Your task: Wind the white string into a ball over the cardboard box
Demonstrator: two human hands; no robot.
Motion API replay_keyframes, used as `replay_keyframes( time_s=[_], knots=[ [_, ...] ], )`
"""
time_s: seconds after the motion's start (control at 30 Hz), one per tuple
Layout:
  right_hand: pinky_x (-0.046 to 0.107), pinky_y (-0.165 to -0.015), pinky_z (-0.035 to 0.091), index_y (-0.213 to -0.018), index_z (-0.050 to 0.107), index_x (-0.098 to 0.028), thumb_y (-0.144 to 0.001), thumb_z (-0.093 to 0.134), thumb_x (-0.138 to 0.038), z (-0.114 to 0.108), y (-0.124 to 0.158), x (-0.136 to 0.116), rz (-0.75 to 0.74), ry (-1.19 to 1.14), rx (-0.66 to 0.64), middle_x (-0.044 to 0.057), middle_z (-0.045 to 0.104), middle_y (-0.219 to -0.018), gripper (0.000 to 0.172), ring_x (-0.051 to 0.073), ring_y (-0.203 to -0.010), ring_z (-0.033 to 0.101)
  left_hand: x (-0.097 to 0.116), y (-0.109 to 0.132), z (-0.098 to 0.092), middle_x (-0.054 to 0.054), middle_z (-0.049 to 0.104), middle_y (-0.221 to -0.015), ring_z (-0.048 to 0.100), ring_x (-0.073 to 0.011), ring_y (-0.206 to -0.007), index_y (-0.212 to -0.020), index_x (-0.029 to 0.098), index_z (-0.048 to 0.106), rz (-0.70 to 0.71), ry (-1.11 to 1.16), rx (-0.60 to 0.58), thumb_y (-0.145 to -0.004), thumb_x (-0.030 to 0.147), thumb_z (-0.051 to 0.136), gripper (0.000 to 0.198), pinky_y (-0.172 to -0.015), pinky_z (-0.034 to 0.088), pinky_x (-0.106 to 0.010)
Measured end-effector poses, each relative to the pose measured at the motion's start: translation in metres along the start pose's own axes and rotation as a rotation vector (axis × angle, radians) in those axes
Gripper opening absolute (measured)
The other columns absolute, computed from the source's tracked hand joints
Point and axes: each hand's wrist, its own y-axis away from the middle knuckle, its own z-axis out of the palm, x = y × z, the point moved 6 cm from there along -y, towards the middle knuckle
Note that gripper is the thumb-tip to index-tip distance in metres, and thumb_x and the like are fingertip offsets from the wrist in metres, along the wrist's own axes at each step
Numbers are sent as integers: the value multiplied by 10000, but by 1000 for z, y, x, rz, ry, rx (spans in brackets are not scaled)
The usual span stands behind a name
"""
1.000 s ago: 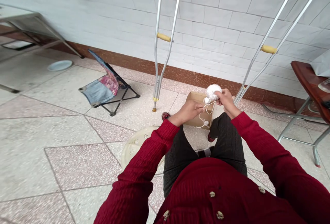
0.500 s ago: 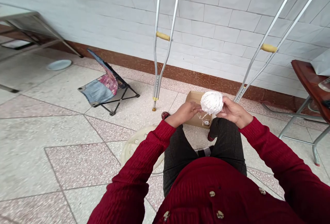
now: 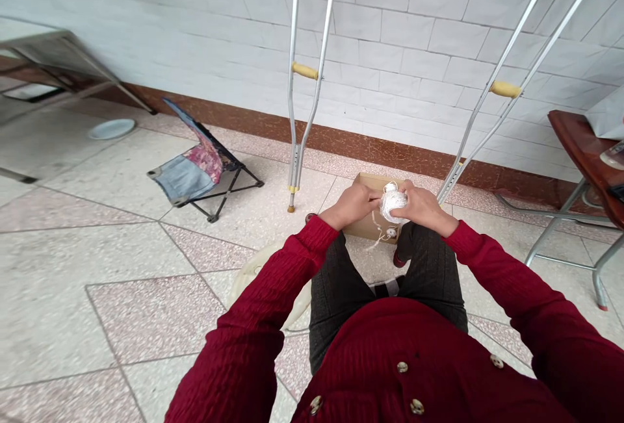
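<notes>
A ball of white yarn (image 3: 392, 205) is held in front of me above an open cardboard box (image 3: 363, 228). My right hand (image 3: 423, 207) is closed around its right side. On the left, my left hand (image 3: 355, 205) has its fingers pinched together at the ball's edge, on the yarn; the exact strand is too small to make out. Loose yarn hangs below the fingers over the box's near edge. A small white bundle (image 3: 390, 186) shows just beyond the ball, and a small whitish item (image 3: 391, 232) lies in the box's near right corner.
Two metal crutches, one left (image 3: 305, 72) and one right (image 3: 505, 89), lean on the tiled wall. A low folding chair (image 3: 188, 173) stands left. Beside my left leg is a cream round stool (image 3: 246, 278). A brown-topped table (image 3: 575, 150) stands right; a plate (image 3: 112, 128) lies far left.
The yarn ball has moved slightly down and left, turning in my right hand. Both hands have drawn closer together, and more loose yarn shows over the box.
</notes>
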Motion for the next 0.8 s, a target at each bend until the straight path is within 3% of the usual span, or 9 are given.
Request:
replay_keyframes(
  time_s=[0.07,0.17,0.23,0.33,0.43,0.53,0.7,0.8],
  knots=[
    [301,-608,373,-1106,497,-181,-645,723,-535,2,-5,4,23,84,81,83,670,-846,623,267,-759,633,-4,4,3,28,576,-543,476,-108,-543,-582,155,643,-39,189,-35,-849,278,539,312,-580,347,-240],
    [309,-636,391,-1096,490,-186,-651,704,-544,4,-12,13,115,30,193,85,668,-872,610,273,-798,638,-1,12,4,5,692,-680,577,-123,-647,-699,143,722,-81,439,-25,-871,322,544,305,-652,406,-236],
    [300,-628,400,-1064,484,-201,-640,711,-520,2,-17,16,162,-128,272,59,657,-846,577,246,-767,633,4,16,7,-17,735,-772,629,-145,-732,-771,145,748,-113,555,-3,-875,339,561,288,-734,449,-255],
    [264,-532,380,-1014,462,-214,-675,677,-489,2,-26,16,224,-597,282,9,622,-741,486,168,-591,577,12,20,13,-39,754,-840,663,-167,-817,-815,151,756,-119,644,2,-884,352,574,280,-822,476,-280],
    [227,-437,314,-932,474,-208,-711,637,-469,5,-30,2,227,-1116,125,-15,577,-665,379,108,-476,482,16,22,19,-56,757,-861,678,-176,-855,-807,145,751,-71,687,-20,-901,361,562,302,-869,485,-297],
    [204,-399,268,-894,523,-195,-716,642,-449,1,-22,-20,157,-1418,-80,-21,569,-671,332,68,-454,408,9,23,21,-54,760,-874,681,-184,-873,-819,146,750,-64,684,1,-899,363,565,296,-881,493,-306],
    [181,-372,229,-899,550,-200,-722,653,-390,-5,7,-48,119,-1554,-340,-30,571,-663,279,58,-451,349,0,23,18,-36,750,-838,666,-186,-802,-852,136,753,-69,575,60,-882,358,580,283,-765,509,-285],
    [163,-369,197,-874,553,-188,-715,674,-353,-11,18,-55,121,-1583,-424,-30,556,-634,259,50,-450,344,5,21,9,-42,737,-837,655,-191,-801,-849,133,747,-9,434,82,-899,321,550,277,-741,504,-285]
  ],
)
